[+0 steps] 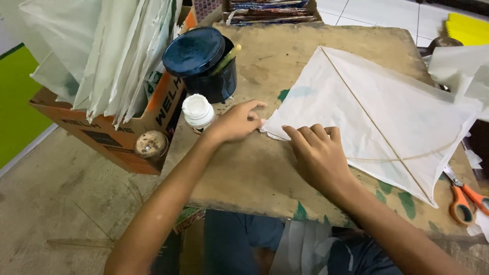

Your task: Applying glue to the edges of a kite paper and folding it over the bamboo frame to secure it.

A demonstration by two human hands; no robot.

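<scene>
Kite paper (pixel 377 112), white and thin, lies flat on the worn brown surface (pixel 244 173) in front of me, turned so one corner points toward my hands. Two thin sticks already run across the sheet, a straight one from the top corner down to the lower right corner and a bowed one crossing it, so the frame looks to be in place. What I judge is in hand now is the near-left corner, where the edge seems folded over. My left hand (pixel 235 122) rests right at that corner tip, fingers stretched out and pressing down, gripping nothing. My right hand (pixel 318 153) lies flat on the paper just beside it, fingers curled a little and knuckles up, pressing the edge against the surface rather than holding anything. The other edges look smooth, but I cannot tell from here whether they are glued.

A small white-capped bottle (pixel 198 112) stands just left of my left hand, close enough to knock over. Behind it sits a dark round pot (pixel 209 66) with its lid tilted and a yellowish stick poking out. Further left, an orange cardboard box (pixel 127 132) holds a bundle of white sheets standing upright, and a small round tin (pixel 151 145) rests against its side. Orange-handled scissors (pixel 466 198) lie at the right edge of the surface, near the sheet's lower corner and well apart from my hands. More white paper (pixel 453 66) is heaped at the far right.
</scene>
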